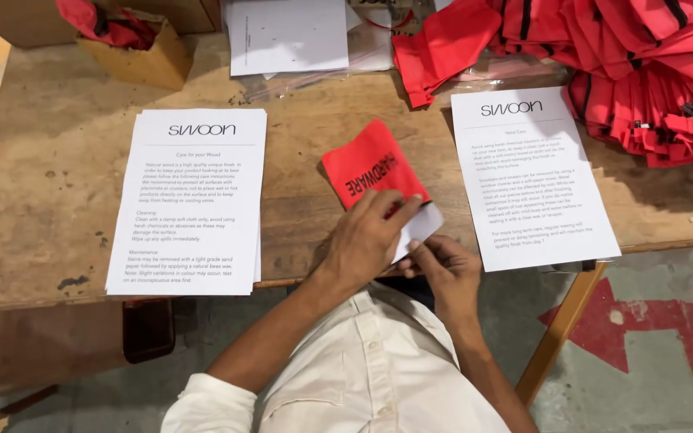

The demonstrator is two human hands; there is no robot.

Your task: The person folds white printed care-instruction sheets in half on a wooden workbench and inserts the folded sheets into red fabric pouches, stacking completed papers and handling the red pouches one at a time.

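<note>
A small red cloth pouch (369,166) with black lettering lies on the wooden table (58,136), near its front edge. A folded white paper (420,228) sticks out of the pouch's open end. My left hand (366,236) rests over that end, fingers pinching pouch and paper. My right hand (445,269) is just below, at the table edge, its fingertips on the paper's lower edge. Both hands grip the paper where it enters the pouch.
A stack of printed white sheets (190,200) lies to the left and another (531,176) to the right. A heap of red pouches (651,72) fills the back right. A cardboard box (134,52) and more paper (286,36) sit at the back.
</note>
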